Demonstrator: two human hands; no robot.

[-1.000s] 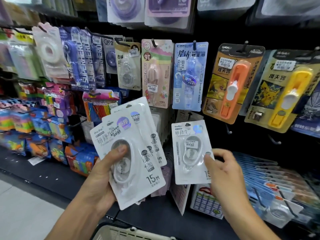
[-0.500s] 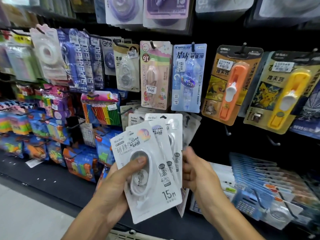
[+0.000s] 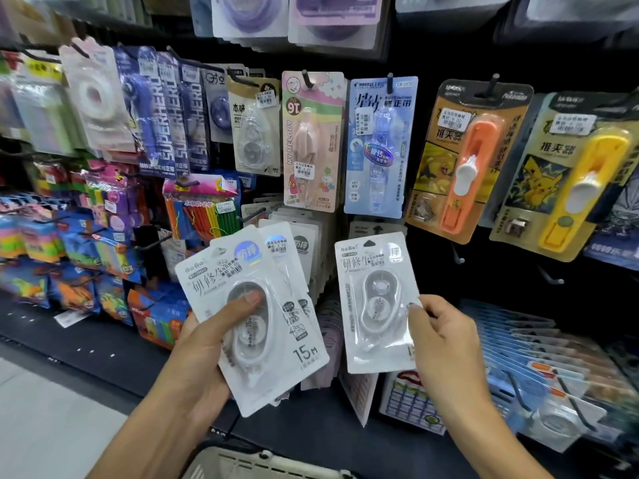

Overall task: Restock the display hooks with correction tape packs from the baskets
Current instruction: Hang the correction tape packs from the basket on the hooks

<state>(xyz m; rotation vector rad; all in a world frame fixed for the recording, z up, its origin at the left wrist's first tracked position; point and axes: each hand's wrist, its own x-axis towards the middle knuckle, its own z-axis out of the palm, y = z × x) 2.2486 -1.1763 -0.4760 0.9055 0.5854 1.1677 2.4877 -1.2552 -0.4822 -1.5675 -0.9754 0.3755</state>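
Left hand [image 3: 204, 344] has its grip clamped on a fanned stack of packs [image 3: 273, 326], thumb on top; right hand [image 3: 446, 344] pinches one pack [image 3: 375, 302] by its edge, just below the hooks.

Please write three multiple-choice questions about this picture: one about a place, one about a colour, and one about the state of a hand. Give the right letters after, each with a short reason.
1. Where is the single pack held by the right hand?
A. To the right of the left hand's packs
B. Inside the basket
C. On the floor

2. What colour is the tool in the pack hanging left of the yellow tool?
A. Green
B. Orange
C. Black

3. What is the left hand doing?
A. Hanging open
B. Pointing upward
C. Gripping a fan of packs

Answers: 1 A, it is held apart, beside the fan, in front of the shelf. 2 B, the orange tool hangs there. 3 C, the thumb presses on the front pack.
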